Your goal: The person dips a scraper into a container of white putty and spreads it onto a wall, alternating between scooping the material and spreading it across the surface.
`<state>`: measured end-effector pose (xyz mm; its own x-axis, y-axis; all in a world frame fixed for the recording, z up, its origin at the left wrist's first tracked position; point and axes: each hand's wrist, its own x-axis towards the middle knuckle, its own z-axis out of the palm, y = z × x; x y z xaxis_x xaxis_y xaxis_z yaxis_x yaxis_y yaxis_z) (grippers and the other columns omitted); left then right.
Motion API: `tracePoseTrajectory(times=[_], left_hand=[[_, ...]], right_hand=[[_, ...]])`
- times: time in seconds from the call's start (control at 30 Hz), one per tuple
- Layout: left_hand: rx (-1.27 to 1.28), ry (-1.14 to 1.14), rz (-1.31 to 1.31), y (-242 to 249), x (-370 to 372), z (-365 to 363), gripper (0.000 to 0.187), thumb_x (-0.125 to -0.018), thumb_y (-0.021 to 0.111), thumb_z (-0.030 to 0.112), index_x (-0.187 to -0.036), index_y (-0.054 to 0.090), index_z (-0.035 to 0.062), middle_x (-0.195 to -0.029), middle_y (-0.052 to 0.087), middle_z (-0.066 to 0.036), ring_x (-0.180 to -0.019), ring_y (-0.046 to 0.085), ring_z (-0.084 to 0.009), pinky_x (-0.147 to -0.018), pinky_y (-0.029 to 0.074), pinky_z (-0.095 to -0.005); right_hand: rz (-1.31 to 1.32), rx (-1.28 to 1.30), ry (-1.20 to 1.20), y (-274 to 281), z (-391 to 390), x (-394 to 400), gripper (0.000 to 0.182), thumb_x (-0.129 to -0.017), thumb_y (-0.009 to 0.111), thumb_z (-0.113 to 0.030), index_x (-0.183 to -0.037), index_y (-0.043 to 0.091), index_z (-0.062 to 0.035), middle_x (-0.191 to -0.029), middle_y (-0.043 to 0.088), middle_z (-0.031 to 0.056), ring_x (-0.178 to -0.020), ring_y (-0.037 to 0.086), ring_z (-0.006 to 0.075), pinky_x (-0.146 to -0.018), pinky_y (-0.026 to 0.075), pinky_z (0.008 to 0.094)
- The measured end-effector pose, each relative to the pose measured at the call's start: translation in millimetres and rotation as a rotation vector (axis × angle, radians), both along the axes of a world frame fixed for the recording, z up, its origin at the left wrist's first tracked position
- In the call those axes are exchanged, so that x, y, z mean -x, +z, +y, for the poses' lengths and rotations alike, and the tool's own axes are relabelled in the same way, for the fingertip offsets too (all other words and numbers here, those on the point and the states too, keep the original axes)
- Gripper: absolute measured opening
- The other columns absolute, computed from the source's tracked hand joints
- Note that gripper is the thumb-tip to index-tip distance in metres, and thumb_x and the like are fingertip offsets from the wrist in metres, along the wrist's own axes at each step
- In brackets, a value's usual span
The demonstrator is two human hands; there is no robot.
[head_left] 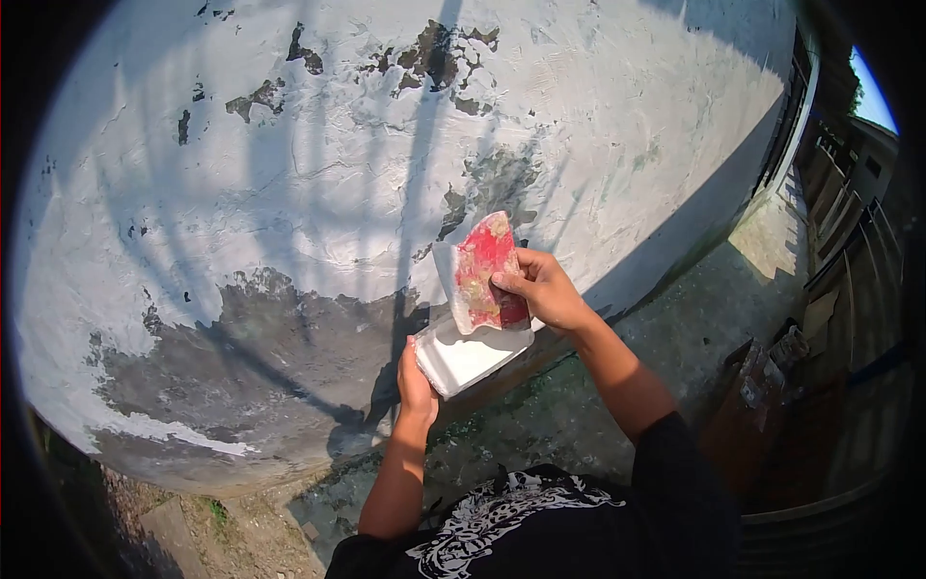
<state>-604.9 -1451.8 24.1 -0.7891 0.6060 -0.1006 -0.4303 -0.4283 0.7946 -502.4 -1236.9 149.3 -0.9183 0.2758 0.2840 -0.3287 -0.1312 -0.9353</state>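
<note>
My left hand (416, 382) grips the near left side of a white rectangular tray (473, 359), which looks like a shallow plastic container with a white inside. In my right hand (546, 289) is a flat red putty spreader (485, 259), thumb on its face and fingers behind. Dried whitish and yellowish smears cover much of the spreader. It is held upright over the far part of the tray, its lower edge overlapping the tray in this view. Both things are close in front of the wall (338, 183), which carries rough white filler.
Dark peeled patches (429, 58) show high on the wall, and a broad bare grey area (280, 347) lies low on it. A concrete path (666, 318) runs along its foot. Boards and clutter (762, 372) stand on the right. Soil (231, 531) lies at lower left.
</note>
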Motion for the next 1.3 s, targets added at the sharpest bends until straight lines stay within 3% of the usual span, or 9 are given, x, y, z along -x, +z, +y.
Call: tracePoseTrajectory(times=[0.2, 0.27, 0.33, 0.43, 0.67, 0.83, 0.87, 1.1, 1.3], left_hand=[[-0.021, 0.103, 0.003, -9.8, -1.1, -28.9, 0.054, -0.109, 0.037, 0.043, -0.133, 0.055, -0.0011, -0.129, 0.064, -0.013, -0.118, 0.063, -0.0232, -0.103, 0.047, -0.0366], [0.023, 0.201, -0.165, -0.5, -4.8, -42.5, 0.055, -0.109, 0.036, 0.045, -0.134, 0.054, -0.0009, -0.133, 0.062, -0.013, -0.123, 0.06, -0.0245, -0.106, 0.045, -0.0392], [0.088, 0.284, -0.213, -0.7, -5.8, -54.5, 0.056, -0.108, 0.035, 0.047, -0.134, 0.054, 0.0005, -0.134, 0.061, -0.013, -0.123, 0.059, -0.0254, -0.107, 0.044, -0.041], [-0.004, 0.255, -0.081, -15.5, -0.1, -78.2, 0.057, -0.107, 0.034, 0.049, -0.137, 0.053, 0.0038, -0.135, 0.06, -0.013, -0.124, 0.058, -0.0278, -0.108, 0.043, -0.0419], [0.073, 0.365, -0.105, -24.0, -3.4, -98.1, 0.06, -0.108, 0.026, 0.05, -0.137, 0.053, 0.0043, -0.131, 0.061, -0.012, -0.122, 0.058, -0.0281, -0.106, 0.043, -0.0425], [0.097, 0.383, -0.116, -33.5, -0.4, -97.8, 0.061, -0.108, 0.025, 0.05, -0.138, 0.052, 0.0046, -0.134, 0.06, -0.013, -0.124, 0.057, -0.0283, -0.108, 0.042, -0.0441], [0.094, 0.361, -0.122, -32.6, -0.3, -96.8, 0.061, -0.108, 0.025, 0.051, -0.138, 0.052, 0.0047, -0.135, 0.059, -0.012, -0.124, 0.057, -0.0285, -0.108, 0.042, -0.0444], [0.076, 0.33, -0.11, -14.3, -12.1, -92.9, 0.061, -0.107, 0.027, 0.052, -0.139, 0.051, 0.0053, -0.136, 0.059, -0.012, -0.125, 0.056, -0.0295, -0.108, 0.042, -0.0459], [0.067, 0.398, -0.147, -34.4, -10.2, -87.3, 0.059, -0.108, 0.029, 0.051, -0.134, 0.055, 0.0054, -0.13, 0.061, -0.012, -0.121, 0.058, -0.028, -0.105, 0.045, -0.0447]], right_hand=[[0.364, 0.127, -0.308, 16.8, 10.2, 43.1, 0.022, -0.099, 0.063, -0.005, -0.121, 0.064, 0.0022, -0.111, 0.071, 0.0082, -0.1, 0.067, 0.0117, -0.091, 0.053, 0.0303], [0.525, -0.144, -0.503, 24.1, 3.4, 49.3, 0.022, -0.102, 0.06, -0.007, -0.121, 0.066, 0.0021, -0.113, 0.072, 0.0086, -0.103, 0.066, 0.0123, -0.091, 0.053, 0.031], [0.425, -0.503, -0.734, 20.4, 5.0, 54.8, 0.026, -0.097, 0.062, -0.003, -0.121, 0.069, 0.0009, -0.114, 0.073, 0.0111, -0.105, 0.069, 0.0205, -0.094, 0.053, 0.0362], [0.644, -1.342, -1.134, 12.1, 1.6, 75.2, 0.041, -0.081, 0.068, -0.004, -0.122, 0.07, -0.0005, -0.114, 0.071, 0.0173, -0.111, 0.067, 0.0374, -0.096, 0.052, 0.045], [0.436, -1.632, -0.972, -96.3, -4.5, 86.2, 0.036, -0.084, 0.064, -0.013, -0.118, 0.071, -0.0019, -0.122, 0.069, 0.0181, -0.116, 0.065, 0.0382, -0.097, 0.052, 0.0439], [0.578, -1.462, -1.08, -21.6, 0.6, 61.8, 0.031, -0.085, 0.067, -0.009, -0.115, 0.074, -0.0066, -0.109, 0.075, 0.0097, -0.112, 0.069, 0.0311, -0.097, 0.051, 0.0427], [0.605, -1.472, -1.042, -15.8, 6.2, 67.3, 0.033, -0.086, 0.065, -0.01, -0.118, 0.073, -0.007, -0.118, 0.073, 0.0098, -0.118, 0.066, 0.0303, -0.099, 0.051, 0.0428], [0.634, -1.897, -0.789, -76.4, 49.8, 75.7, 0.036, -0.087, 0.059, -0.016, -0.12, 0.069, -0.0043, -0.126, 0.068, 0.0122, -0.125, 0.061, 0.0294, -0.107, 0.047, 0.0411], [0.582, -1.755, -0.815, -31.7, 18.3, 58.1, 0.035, -0.09, 0.059, -0.016, -0.122, 0.069, -0.006, -0.13, 0.067, 0.0114, -0.128, 0.06, 0.0289, -0.107, 0.048, 0.0434]])
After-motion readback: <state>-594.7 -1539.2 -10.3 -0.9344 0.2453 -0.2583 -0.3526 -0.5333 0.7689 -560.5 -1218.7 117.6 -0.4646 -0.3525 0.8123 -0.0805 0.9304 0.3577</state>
